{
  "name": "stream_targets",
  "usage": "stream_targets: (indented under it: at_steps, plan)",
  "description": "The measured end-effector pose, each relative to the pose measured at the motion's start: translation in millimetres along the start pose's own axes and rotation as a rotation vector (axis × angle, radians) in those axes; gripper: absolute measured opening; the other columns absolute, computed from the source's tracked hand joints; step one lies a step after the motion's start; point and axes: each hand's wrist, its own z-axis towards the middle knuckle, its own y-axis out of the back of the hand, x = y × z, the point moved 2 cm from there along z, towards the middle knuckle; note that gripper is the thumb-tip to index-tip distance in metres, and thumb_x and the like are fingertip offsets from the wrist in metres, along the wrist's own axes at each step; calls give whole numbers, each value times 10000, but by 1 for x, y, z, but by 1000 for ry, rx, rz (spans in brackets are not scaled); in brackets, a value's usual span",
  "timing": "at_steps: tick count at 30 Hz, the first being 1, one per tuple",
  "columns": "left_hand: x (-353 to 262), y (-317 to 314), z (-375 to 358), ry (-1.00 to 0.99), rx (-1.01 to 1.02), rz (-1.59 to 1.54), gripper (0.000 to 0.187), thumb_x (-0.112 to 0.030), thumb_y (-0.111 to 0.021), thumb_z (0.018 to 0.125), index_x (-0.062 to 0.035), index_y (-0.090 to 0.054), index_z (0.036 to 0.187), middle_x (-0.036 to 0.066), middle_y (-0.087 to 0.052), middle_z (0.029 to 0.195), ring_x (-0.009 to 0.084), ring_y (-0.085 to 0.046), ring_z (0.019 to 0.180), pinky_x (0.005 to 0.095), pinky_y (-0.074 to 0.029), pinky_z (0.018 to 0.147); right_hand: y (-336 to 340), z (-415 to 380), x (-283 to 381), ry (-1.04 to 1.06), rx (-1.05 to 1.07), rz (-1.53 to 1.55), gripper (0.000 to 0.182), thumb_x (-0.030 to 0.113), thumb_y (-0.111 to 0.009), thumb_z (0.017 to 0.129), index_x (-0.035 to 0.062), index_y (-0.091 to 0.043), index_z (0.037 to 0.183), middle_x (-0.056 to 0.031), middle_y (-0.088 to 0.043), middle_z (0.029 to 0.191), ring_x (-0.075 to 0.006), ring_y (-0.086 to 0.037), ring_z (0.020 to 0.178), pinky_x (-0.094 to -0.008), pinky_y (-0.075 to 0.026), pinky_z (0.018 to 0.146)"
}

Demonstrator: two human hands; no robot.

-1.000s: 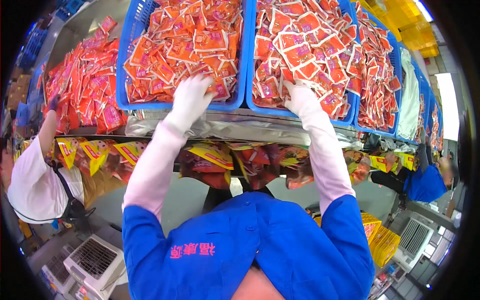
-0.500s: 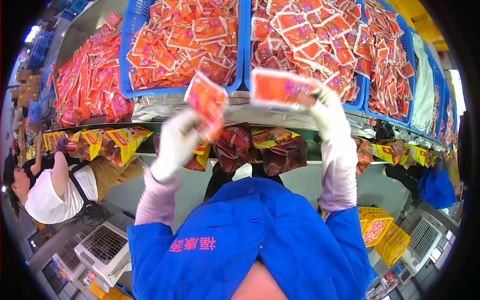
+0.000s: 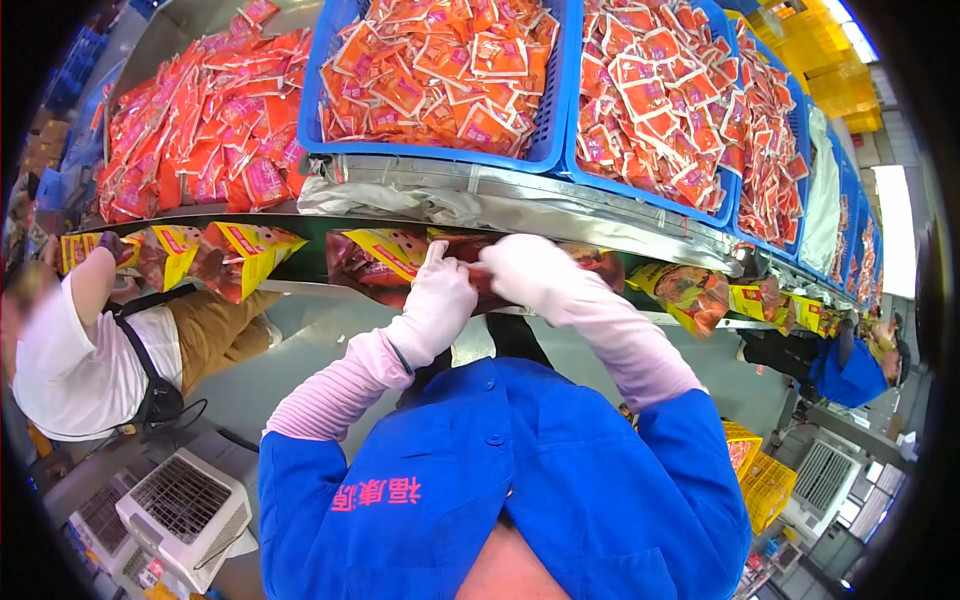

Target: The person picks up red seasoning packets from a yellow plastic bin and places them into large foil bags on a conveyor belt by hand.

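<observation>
White gloves cover both of my hands, which meet over the row of bags in front of me. My left hand is at the rim of a red-and-yellow packaging bag, one finger raised and the others curled against it. Beside it, my right hand reaches across the mouth of a dark red bag. Its fingers are closed and partly hidden, and what they hold cannot be made out. No sachet shows clearly in either hand. Behind the bags, a blue crate is full of red sachets.
More sachets fill a second blue crate and form a loose heap on the metal table at left. Several bags stand along the green channel. A person in a white shirt works at left, another in blue at right.
Both hands came down and together from near the crates to the bags. The red sachets they held up are out of sight. The whole view has shifted a little.
</observation>
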Motion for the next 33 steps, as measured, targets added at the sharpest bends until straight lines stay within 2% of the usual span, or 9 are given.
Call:
stream_targets:
  at_steps: [12,14,17,20,23,26,28,30,33]
  plan:
    - [24,24,-18,161,170,52,125,-149,-607,807,-113,-723,779,60,-649,709,232,-638,803,522,-330,1115,5,18,12,196,380,-240,236,257,-643,848,143,-768,1012,-162,-731,949,-332,-707,915,-429,-563,795]
    - [33,32,-16,225,90,10,123,-150,-607,822,-124,-709,886,69,-652,744,248,-632,800,513,-354,1092,73,-36,-19,86,199,304,272,281,-622,809,79,-741,948,-182,-711,929,-358,-694,884,-441,-551,793]
    - [45,79,-16,444,-171,-195,157,-35,-600,774,-90,-674,901,100,-653,834,290,-624,814,480,-399,1028,75,-16,-158,-364,-626,222,423,415,-715,808,124,-686,1112,-154,-714,957,-337,-695,932,-428,-540,837]
    - [42,105,-16,587,-353,-384,266,73,-564,724,-36,-667,943,119,-659,926,316,-628,859,427,-461,950,8,57,-281,-437,-863,-226,499,359,-738,782,97,-617,1190,-207,-706,946,-368,-687,928,-463,-533,837]
    - [15,101,0,419,-325,-837,331,97,-589,684,-33,-686,972,113,-679,960,303,-648,942,394,-528,825,22,63,-283,-426,-692,150,338,257,-677,817,22,-616,1052,-255,-679,905,-402,-673,901,-500,-525,837]
    - [-21,65,22,66,-271,-539,258,-57,-691,689,-116,-696,940,49,-671,900,278,-632,888,394,-488,861,52,7,-255,-463,-877,299,267,245,-656,852,17,-625,986,-244,-688,886,-383,-687,869,-439,-540,806]
    - [-27,21,25,52,-53,-310,228,-151,-693,728,-89,-685,947,48,-653,875,270,-629,891,442,-450,936,81,-40,-174,-48,-676,1311,196,200,-619,885,22,-623,966,-235,-702,939,-333,-703,883,-381,-546,815]
    - [-29,6,18,113,108,-285,246,-198,-720,732,-80,-670,942,58,-649,883,258,-628,921,459,-414,995,62,-46,-101,285,-552,1187,193,177,-589,912,33,-652,1024,-214,-714,970,-285,-714,889,-352,-548,835]
    - [-12,19,-4,104,167,-200,272,-266,-742,755,-73,-657,926,73,-643,886,248,-630,940,493,-362,1072,18,-32,-24,179,-142,385,246,165,-577,913,88,-681,1122,-184,-722,988,-281,-718,919,-373,-561,819]
